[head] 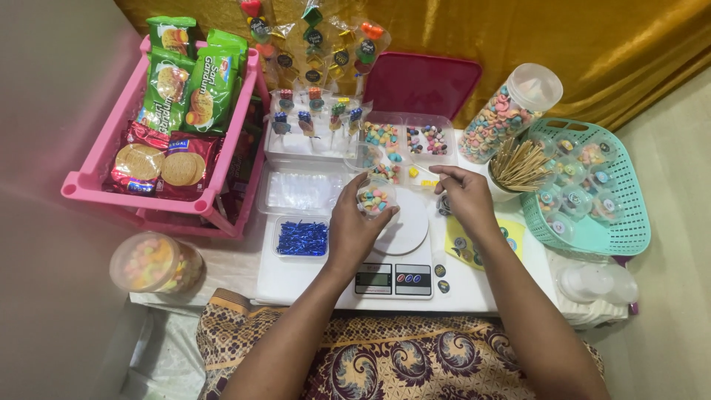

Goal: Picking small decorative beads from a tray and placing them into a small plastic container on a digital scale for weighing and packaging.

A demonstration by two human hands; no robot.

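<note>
Patterned cloth (385,363) across the lap below; beyond it, white kitchen scale (392,278). Left hand (354,226), fingers curled around small clear cup (375,200) of coloured candy, above scale plate. Right hand (465,194), fingertips pinched together, contents too small to tell, beside wooden sticks (518,164).

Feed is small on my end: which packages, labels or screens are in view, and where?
Green biscuit packs: upright in pink rack, back left.
Red biscuit packs: rack front, round biscuits pictured.
Scale display: grey rectangle, front centre.
Round dark stickers: on yellow sheet under right hand.
</note>
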